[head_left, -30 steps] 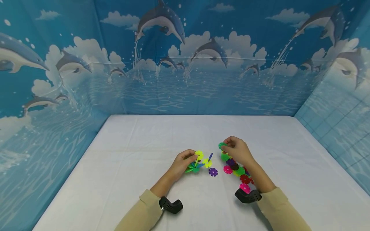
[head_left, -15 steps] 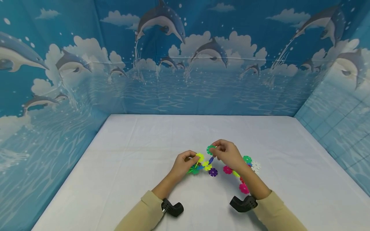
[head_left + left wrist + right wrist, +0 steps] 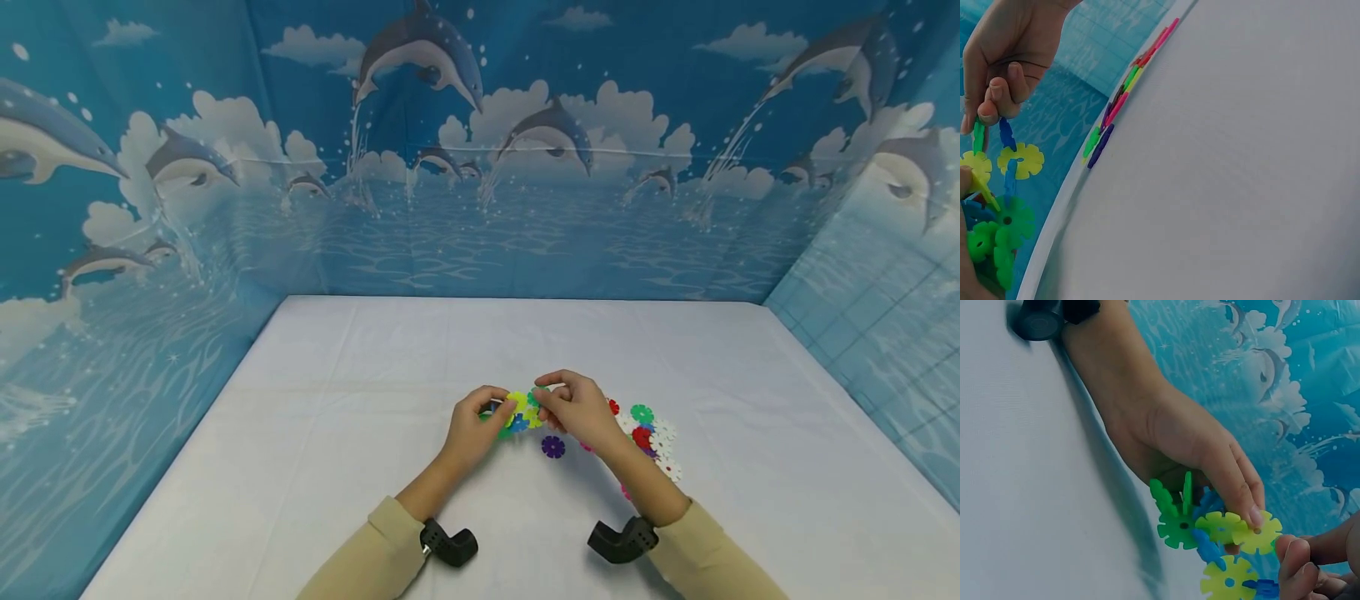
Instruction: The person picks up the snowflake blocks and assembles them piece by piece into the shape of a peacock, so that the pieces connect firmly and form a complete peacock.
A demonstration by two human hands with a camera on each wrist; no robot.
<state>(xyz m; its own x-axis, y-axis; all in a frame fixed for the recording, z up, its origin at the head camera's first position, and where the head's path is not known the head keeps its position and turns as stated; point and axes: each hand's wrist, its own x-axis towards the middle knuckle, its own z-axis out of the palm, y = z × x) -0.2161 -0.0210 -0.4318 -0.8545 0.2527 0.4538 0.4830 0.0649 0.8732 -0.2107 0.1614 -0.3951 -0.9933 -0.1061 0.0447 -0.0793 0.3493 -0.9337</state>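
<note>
My left hand (image 3: 471, 427) grips a cluster of interlocking plastic snowflake discs, its thumb and fingers on a yellow disc (image 3: 1257, 532). Green discs (image 3: 1015, 221), blue discs (image 3: 1209, 547) and another yellow disc (image 3: 1229, 579) are slotted into the cluster at angles. Close on its right, my right hand (image 3: 581, 412) pinches a green snowflake disc (image 3: 979, 136) by the edge. In the left wrist view that disc's lower edge meets the yellow disc; whether it is slotted in cannot be told. A blue disc (image 3: 1007, 135) of the cluster reaches up to the right hand's curled fingers.
A purple snowflake disc (image 3: 553, 447) lies alone on the white tabletop (image 3: 360, 467), below the hands. Right of it, partly behind the right forearm, several loose discs lie spread, among them a red disc (image 3: 642, 438) and white discs (image 3: 664, 435). A dolphin-print curtain (image 3: 480, 233) borders the table.
My right hand has carried the green disc leftward from above the loose pile to the cluster. The left hand has stayed nearly in place, with the cluster turned slightly.
</note>
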